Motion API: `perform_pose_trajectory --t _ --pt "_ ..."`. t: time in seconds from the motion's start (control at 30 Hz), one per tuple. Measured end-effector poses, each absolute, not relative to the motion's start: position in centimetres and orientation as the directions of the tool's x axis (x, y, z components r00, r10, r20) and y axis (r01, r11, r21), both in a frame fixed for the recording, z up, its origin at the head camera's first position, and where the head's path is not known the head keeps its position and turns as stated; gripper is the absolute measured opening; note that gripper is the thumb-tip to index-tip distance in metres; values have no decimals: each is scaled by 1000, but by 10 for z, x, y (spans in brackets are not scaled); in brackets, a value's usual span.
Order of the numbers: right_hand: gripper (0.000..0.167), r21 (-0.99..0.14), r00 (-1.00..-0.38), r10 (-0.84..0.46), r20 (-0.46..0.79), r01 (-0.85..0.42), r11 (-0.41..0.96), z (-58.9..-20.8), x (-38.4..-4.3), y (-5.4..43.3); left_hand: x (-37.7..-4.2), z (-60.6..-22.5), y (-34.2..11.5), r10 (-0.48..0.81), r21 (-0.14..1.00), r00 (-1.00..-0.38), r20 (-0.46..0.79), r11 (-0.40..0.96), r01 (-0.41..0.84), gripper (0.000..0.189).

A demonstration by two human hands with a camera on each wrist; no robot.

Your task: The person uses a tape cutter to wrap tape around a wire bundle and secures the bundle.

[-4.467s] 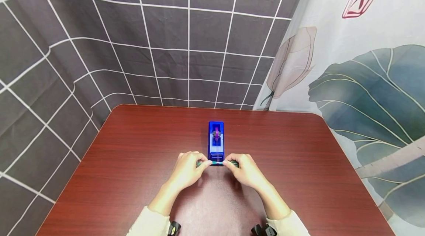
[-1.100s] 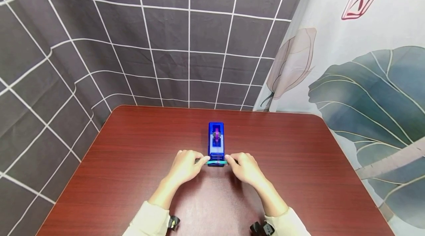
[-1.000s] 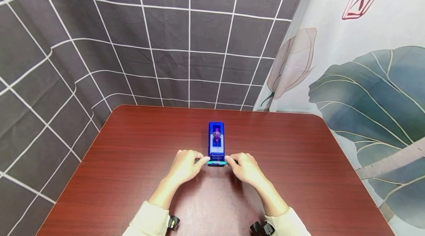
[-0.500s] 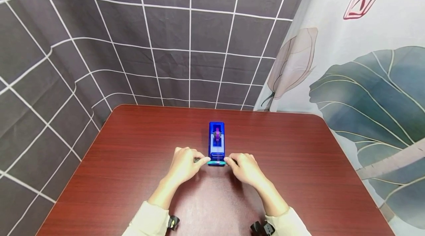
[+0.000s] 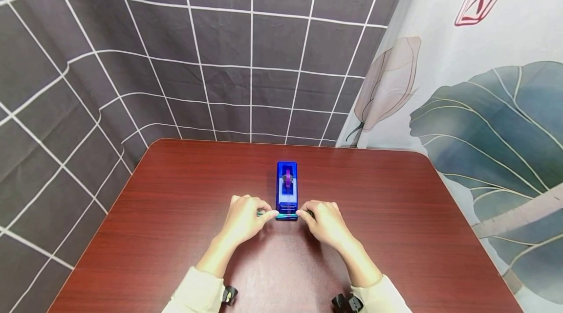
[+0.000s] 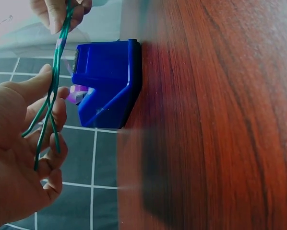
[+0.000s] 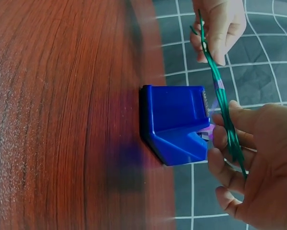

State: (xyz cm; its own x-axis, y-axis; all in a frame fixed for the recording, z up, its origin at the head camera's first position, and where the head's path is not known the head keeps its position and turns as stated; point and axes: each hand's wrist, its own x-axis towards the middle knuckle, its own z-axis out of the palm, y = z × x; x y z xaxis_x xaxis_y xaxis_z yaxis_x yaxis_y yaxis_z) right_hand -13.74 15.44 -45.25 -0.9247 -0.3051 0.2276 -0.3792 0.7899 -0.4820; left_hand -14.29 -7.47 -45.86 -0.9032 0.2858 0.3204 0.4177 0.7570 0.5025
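Observation:
A bundle of thin green wires (image 5: 288, 215) runs crosswise between my hands, just over the near end of a blue tape dispenser (image 5: 288, 198). My left hand (image 5: 244, 218) pinches one end between thumb and fingers; my right hand (image 5: 325, 221) pinches the other. In the right wrist view a short purple tape piece (image 7: 220, 84) sits on the bundle between the hands. Loose wire ends splay below the left thumb in the left wrist view. The dispenser's toothed cutter (image 7: 205, 103) faces the bundle. A purple tape roll (image 5: 288, 178) sits inside the dispenser.
The dispenser stands on a reddish-brown wooden table (image 5: 198, 176). Behind it hangs a dark grey curtain (image 5: 220, 83) with white grid lines; a white curtain (image 5: 440, 107) with leaf prints hangs at the right. Black wrist cameras show by both pale sleeves (image 5: 195, 291).
Over the last second the two hands come slightly closer together along the bundle, and less of it shows between the thumbs. The dispenser stays in place.

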Motion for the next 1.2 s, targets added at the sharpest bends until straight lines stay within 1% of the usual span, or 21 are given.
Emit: perform_pose_trajectory --t 0.23,0.47,0.77,1.0,1.2 --pt "14 -469 -901 -314 299 -425 774 -455 -138 157 -140 -459 -74 334 467 -889 314 761 450 14" --pt "15 -502 -904 -284 320 -416 758 -456 -139 156 -140 -459 -74 338 460 -880 333 757 465 16" --pt "15 -530 -921 -250 299 -378 759 -454 -138 155 -140 -460 -74 323 471 -884 338 755 456 15" --pt "12 -525 -910 -254 329 -400 751 -455 -138 154 -140 -461 -74 310 484 -888 339 752 447 14" --pt "9 -524 -912 -251 326 -395 754 -455 -138 154 -141 -463 -74 296 490 -897 328 759 430 13"
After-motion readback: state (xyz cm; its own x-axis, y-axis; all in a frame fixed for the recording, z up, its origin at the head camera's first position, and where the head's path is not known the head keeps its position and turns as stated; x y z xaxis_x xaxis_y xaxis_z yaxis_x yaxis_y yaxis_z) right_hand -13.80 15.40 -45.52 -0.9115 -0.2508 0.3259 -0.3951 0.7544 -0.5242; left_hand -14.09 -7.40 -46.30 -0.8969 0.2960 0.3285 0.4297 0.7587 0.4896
